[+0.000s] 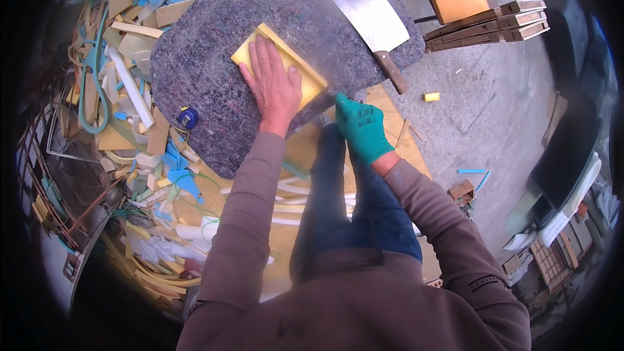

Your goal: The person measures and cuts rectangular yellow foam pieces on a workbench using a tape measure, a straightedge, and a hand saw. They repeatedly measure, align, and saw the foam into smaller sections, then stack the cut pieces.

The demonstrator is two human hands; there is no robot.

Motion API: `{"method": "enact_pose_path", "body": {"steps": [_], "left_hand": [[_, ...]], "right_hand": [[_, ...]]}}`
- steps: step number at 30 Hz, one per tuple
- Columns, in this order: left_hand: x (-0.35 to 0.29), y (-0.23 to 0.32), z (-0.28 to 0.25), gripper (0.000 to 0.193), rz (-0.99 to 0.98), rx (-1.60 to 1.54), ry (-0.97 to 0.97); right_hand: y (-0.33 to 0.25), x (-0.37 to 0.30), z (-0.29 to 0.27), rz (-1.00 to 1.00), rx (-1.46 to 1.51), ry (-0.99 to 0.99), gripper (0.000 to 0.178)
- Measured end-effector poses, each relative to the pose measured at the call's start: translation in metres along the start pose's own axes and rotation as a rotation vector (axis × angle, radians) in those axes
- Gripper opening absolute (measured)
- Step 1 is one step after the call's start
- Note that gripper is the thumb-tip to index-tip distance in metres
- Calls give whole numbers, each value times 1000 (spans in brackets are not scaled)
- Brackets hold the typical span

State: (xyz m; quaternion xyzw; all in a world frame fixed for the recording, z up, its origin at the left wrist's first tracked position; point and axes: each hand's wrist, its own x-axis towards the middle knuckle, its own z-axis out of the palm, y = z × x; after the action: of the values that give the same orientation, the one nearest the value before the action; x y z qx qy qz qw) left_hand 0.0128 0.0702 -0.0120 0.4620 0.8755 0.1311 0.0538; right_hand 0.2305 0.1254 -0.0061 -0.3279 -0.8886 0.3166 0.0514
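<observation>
Nearest me, my right hand (363,127), in a green glove, grips the near edge of the grey felt pad (214,45), fingers closed on that edge. Beyond it, my bare left hand (273,84) lies flat, fingers spread, on the yellow foam block (305,71) resting on the pad. Farther right, a large cleaver (364,6) lies across the pad's far edge. Foam offcuts (136,110) crowd the left side; bare concrete floor (494,104) lies open to the right.
</observation>
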Motion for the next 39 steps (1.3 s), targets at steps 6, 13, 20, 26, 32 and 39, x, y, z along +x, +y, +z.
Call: {"method": "enact_pose_path", "body": {"steps": [6, 13, 20, 26, 32, 39], "left_hand": [[0, 1, -1, 83, 6, 5, 4], [1, 2, 1, 83, -5, -1, 14], [1, 2, -1, 84, -6, 8, 8], [0, 4, 1, 84, -6, 49, 21], [1, 4, 0, 85, -31, 37, -16], [5, 0, -8, 76, -16, -211, 102]], "right_hand": [[-8, 26, 5, 12, 37, -9, 10], [0, 7, 4, 47, -32, -69, 20], [6, -10, -3, -44, -68, -14, 25], [-1, 33, 10, -12, 75, -57, 19], [-5, -3, -8, -21, -21, 23, 8], [-3, -24, -13, 54, 104, -8, 16]]}}
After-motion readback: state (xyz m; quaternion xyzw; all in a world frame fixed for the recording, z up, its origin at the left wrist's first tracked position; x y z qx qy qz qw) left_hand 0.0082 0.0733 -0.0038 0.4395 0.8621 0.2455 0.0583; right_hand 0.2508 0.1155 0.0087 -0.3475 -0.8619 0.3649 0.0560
